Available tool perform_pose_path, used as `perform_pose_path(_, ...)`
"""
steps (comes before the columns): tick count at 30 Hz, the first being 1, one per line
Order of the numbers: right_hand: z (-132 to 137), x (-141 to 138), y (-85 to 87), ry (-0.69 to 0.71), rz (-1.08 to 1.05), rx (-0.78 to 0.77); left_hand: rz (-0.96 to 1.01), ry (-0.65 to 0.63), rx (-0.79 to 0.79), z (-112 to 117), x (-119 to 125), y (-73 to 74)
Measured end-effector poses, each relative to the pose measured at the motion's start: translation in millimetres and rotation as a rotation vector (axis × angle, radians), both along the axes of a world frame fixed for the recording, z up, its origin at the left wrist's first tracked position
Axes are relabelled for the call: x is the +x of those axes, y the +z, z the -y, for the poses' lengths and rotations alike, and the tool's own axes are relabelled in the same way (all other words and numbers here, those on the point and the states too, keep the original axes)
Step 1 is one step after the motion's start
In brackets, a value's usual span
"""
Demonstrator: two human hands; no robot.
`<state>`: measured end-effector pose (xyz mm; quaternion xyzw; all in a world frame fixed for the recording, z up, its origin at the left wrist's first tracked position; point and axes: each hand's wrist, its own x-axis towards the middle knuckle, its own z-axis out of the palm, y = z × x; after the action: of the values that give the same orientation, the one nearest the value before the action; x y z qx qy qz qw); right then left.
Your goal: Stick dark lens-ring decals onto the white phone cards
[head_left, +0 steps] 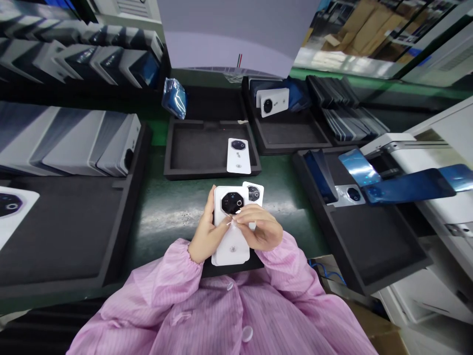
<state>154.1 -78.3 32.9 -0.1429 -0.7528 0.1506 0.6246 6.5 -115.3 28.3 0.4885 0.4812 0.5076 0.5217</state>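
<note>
My left hand [207, 231] is closed around the left side of a small stack of white phone back covers [232, 251], its thumb lying across the top one. The top cover has a dark eight-sided camera window and a small round mark lower down. Just below that window, my right hand [260, 228] pinches something small, thin and whitish that I cannot make out. Its fingertips meet near my left thumb. Partly hidden behind the stack and my right hand, another white back cover [255, 193] lies on the green mat.
Ahead is a black foam tray [173, 172] with one white cover [238, 157]. Blue film [175, 98] lies behind it. A tray [391, 256] on the right holds a white cover and blue-filmed panels [410, 187]. Rows of covers [74, 143] stand in trays at left. A grey-white board [236, 34] rises at the back.
</note>
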Motion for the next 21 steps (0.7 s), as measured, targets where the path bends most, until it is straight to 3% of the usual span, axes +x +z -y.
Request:
perform_pose_path(16, 1.3, 0.4, -8.5, 0.017, -0.018, 0.023, 0.037, 0.007, 0.036, 0.1, -0.4, -1.2)
perform_pose_path(21, 2.3, 1.3, -10.1, -0.038, 0.023, 0.009, 0.022, 0.022, 0.047, 0.2, -0.8, -4.1)
